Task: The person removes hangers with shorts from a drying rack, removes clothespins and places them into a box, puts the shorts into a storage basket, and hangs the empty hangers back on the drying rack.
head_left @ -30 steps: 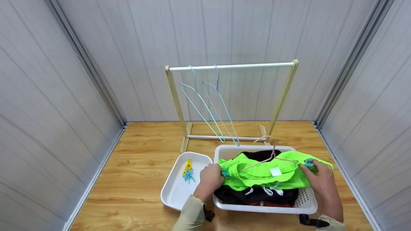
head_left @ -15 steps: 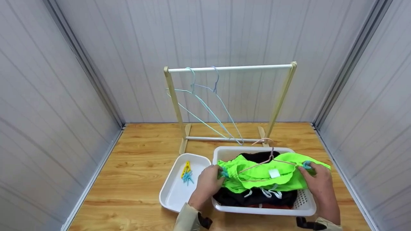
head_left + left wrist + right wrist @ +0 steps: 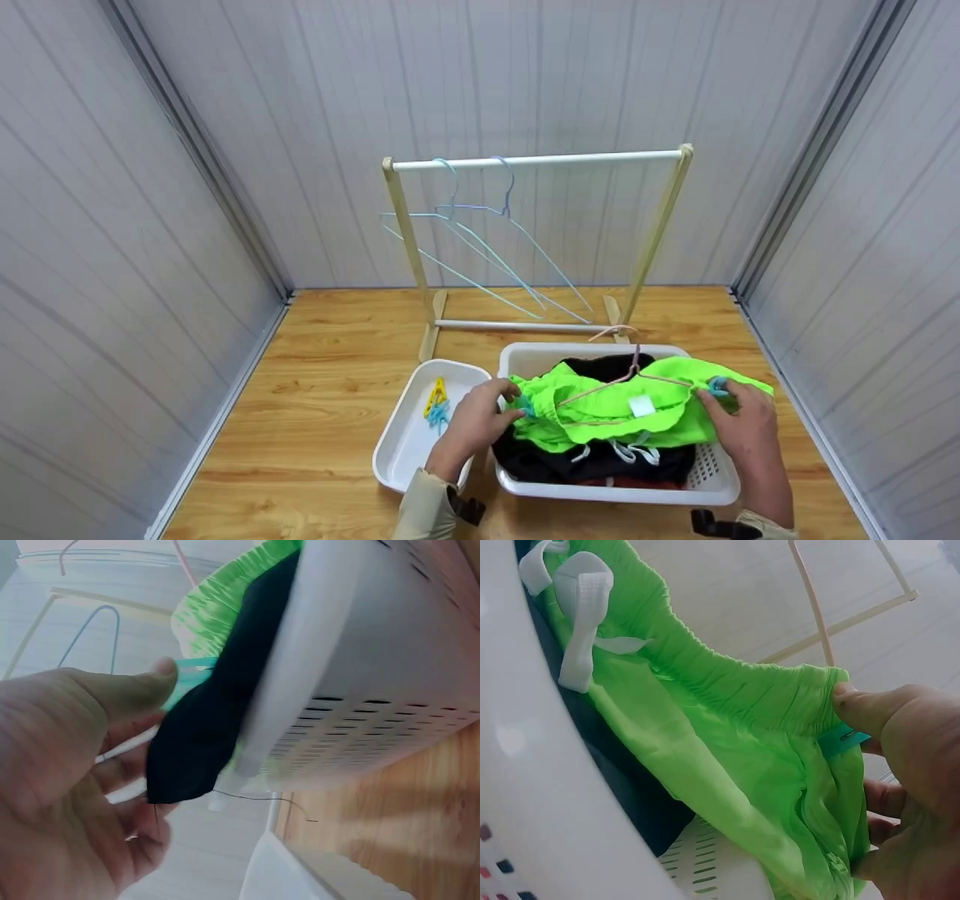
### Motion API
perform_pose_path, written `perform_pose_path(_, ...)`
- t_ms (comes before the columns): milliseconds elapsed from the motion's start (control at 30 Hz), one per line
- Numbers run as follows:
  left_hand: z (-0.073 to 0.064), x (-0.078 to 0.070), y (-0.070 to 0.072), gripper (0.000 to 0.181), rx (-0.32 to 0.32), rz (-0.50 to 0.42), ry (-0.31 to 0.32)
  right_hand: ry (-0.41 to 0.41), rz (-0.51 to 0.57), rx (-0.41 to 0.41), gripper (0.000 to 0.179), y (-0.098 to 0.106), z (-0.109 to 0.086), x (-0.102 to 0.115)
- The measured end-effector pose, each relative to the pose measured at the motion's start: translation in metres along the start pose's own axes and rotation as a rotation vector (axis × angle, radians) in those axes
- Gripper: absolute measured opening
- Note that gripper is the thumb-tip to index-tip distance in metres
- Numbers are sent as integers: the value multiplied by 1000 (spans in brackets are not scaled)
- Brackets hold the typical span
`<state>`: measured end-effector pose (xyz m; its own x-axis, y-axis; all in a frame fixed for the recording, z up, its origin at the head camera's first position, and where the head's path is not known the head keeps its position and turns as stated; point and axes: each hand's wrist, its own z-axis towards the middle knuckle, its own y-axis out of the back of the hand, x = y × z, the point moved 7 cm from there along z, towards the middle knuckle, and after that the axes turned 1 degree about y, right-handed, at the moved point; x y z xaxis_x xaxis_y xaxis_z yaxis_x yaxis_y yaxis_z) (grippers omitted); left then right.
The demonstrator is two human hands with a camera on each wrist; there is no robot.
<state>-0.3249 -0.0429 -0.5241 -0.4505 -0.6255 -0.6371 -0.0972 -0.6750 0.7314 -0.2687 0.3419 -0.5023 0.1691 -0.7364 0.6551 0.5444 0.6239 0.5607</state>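
Observation:
Bright green shorts [image 3: 667,424] with an elastic waistband and white drawstring lie spread over the laundry basket [image 3: 600,491]. A pink hanger [image 3: 600,388] sits inside the waistband, its hook pointing away. Teal clothespins are at both waistband ends, the left clothespin [image 3: 193,673] and the right clothespin [image 3: 844,739]. My left hand [image 3: 476,420] has its thumb at the left clothespin, fingers loosely spread beside dark cloth [image 3: 199,735]. At the other end my right hand [image 3: 922,757] pinches the waistband next to its clothespin, thumb in front and fingers behind.
A white tray [image 3: 401,450] with yellow [image 3: 435,394] and blue clothespins [image 3: 437,415] stands left of the basket. Behind is a drying rack [image 3: 540,160] carrying a mint hanger [image 3: 480,283] and a lavender hanger [image 3: 551,262]. Black clothing [image 3: 555,461] fills the basket under the shorts.
My left hand has loosened and drawn slightly left from the left clothespin, its thumb and fingers parting. The right hand stays at the waistband. Both hangers on the rack have swung round.

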Motion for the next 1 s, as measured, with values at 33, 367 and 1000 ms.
perform_pose_path(33, -1, 0, 0, 20, -10, 2, -4, 3, 0, -3, 18, 0, 0, 0)
perform_pose_path(367, -12, -9, 13, 7, -234, 72, -119, 35, -5, -33, 18, -1, -2, 2)
perform_pose_path(1000, -45, 51, 96, 9, -390, 163, 132, 11, -19, 1, 21, -2, 0, 1)
